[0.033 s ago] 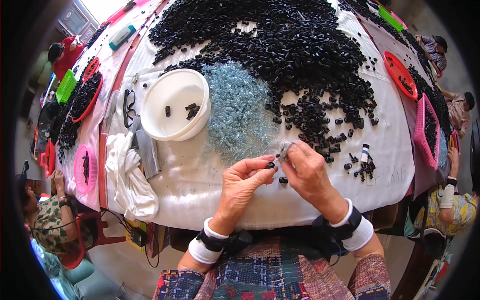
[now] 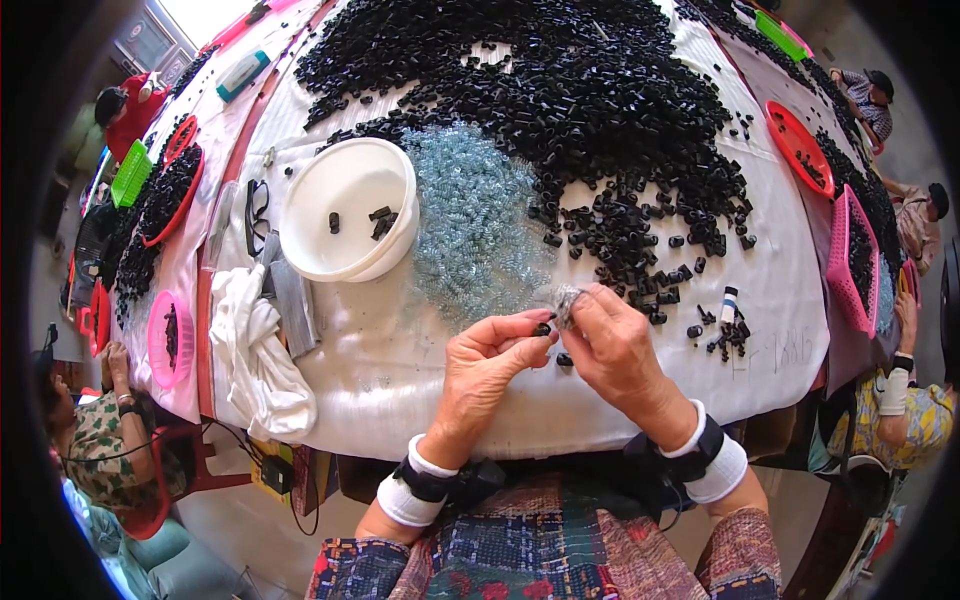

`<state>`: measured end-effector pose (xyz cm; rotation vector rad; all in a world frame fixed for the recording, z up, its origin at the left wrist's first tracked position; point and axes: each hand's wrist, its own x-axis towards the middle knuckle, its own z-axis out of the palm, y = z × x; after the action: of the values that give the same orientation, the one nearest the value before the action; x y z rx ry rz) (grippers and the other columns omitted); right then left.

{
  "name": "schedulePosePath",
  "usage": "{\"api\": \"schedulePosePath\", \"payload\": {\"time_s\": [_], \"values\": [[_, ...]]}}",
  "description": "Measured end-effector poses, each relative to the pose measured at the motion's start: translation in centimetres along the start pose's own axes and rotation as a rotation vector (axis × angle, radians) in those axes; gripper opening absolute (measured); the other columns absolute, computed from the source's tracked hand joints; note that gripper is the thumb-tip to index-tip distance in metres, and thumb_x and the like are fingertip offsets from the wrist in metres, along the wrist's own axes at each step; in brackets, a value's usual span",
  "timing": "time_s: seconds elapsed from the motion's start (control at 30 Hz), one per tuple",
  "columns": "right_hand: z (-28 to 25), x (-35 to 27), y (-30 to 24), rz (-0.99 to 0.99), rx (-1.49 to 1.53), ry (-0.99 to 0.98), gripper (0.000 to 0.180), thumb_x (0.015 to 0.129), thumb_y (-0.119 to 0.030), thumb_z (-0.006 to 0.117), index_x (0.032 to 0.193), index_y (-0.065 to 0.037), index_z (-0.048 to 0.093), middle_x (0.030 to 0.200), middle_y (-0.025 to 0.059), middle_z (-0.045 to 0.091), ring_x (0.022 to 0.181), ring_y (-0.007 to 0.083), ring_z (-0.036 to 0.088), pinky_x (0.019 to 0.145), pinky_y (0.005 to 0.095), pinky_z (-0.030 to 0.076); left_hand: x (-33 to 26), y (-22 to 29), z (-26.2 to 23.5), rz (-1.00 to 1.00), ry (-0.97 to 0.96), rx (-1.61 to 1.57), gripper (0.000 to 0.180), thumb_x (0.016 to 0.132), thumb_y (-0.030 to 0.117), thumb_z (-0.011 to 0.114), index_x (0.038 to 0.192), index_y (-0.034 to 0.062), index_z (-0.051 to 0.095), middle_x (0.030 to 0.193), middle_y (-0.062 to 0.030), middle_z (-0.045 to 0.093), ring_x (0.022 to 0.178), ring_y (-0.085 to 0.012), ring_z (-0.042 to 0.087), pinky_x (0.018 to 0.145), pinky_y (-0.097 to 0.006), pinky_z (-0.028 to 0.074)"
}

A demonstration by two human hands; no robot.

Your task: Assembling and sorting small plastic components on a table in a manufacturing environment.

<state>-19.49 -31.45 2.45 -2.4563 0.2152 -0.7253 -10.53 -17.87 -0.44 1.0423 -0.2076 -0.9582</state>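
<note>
Two hands low in the frame's centre, left hand (image 2: 487,362) pinching one small black plastic part (image 2: 542,328), right hand (image 2: 612,345) pinching a few clear springs (image 2: 567,298), fingertips meeting, one spring pile (image 2: 470,225) above, one white bowl (image 2: 345,208) upper left holding four black pieces, uncountable black parts heap (image 2: 560,90) across the top.

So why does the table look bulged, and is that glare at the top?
Head view: the fisheye lens bends the white table edge into a curve and leaves black corners; daylight washes out the top left; the left hand, right hand and black parts stay sharp, with soft shadows.
</note>
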Motion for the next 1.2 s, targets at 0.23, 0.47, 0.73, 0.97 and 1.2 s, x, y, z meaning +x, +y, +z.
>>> {"api": "schedulePosePath", "payload": {"time_s": [0.23, 0.47, 0.73, 0.97, 1.2], "values": [[-1.1, -1.0, -1.3, 0.068, 0.179, 0.014, 0.019, 0.070, 0.007, 0.059, 0.088, 0.002, 0.055, 0.081, 0.0147, 0.055, 0.072, 0.0306, 0.056, 0.061, 0.0358, 0.047, -0.2, 0.1, 0.8, 0.000, -0.071, -0.018, 0.019, 0.079, 0.003, 0.068, 0.097, -0.0018, 0.063, 0.091, -0.0088, 0.066, 0.076, -0.0123, 0.062, 0.069, -0.023, 0.052], [-0.5, -2.5, -1.0, 0.325, 0.496, 0.193, 0.018, 0.077, 0.005, 0.061, 0.093, 0.001, 0.058, 0.080, 0.0088, 0.062, 0.067, 0.0175, 0.063, 0.058, 0.0278, 0.050, -0.7, -0.2, 1.2, 0.006, -0.072, -0.060, 0.019, 0.079, 0.003, 0.068, 0.097, -0.0021, 0.063, 0.089, -0.0109, 0.066, 0.075, -0.0144, 0.064, 0.069, -0.024, 0.052], [-2.1, -1.2, -1.6, 0.011, 0.227, 0.273, 0.026, 0.071, 0.008, 0.067, 0.095, 0.002, 0.059, 0.082, 0.0111, 0.063, 0.065, 0.0213, 0.063, 0.057, 0.0294, 0.050, -1.3, 0.1, 1.6, 0.022, -0.087, 0.028, 0.020, 0.079, 0.003, 0.068, 0.098, -0.0031, 0.063, 0.085, -0.0119, 0.067, 0.076, -0.0152, 0.065, 0.066, -0.024, 0.053], [-2.0, -1.6, -1.4, -0.049, 0.202, 0.216, 0.028, 0.067, 0.010, 0.066, 0.094, 0.004, 0.058, 0.079, 0.0122, 0.061, 0.067, 0.0264, 0.060, 0.058, 0.0329, 0.050, -1.3, 0.0, 1.6, 0.042, -0.076, 0.080, 0.022, 0.078, 0.001, 0.069, 0.099, -0.0034, 0.064, 0.085, -0.0099, 0.067, 0.075, -0.0117, 0.063, 0.067, -0.022, 0.051], [-2.1, -1.7, -0.9, -0.123, 0.119, 0.127, 0.037, 0.061, 0.010, 0.065, 0.097, 0.005, 0.056, 0.079, 0.0134, 0.058, 0.073, 0.0295, 0.058, 0.063, 0.0359, 0.050, -1.3, 0.1, 1.6, 0.044, -0.067, 0.153, 0.022, 0.078, 0.002, 0.070, 0.099, -0.0036, 0.064, 0.085, -0.0090, 0.067, 0.075, -0.0097, 0.062, 0.067, -0.021, 0.051]]}}
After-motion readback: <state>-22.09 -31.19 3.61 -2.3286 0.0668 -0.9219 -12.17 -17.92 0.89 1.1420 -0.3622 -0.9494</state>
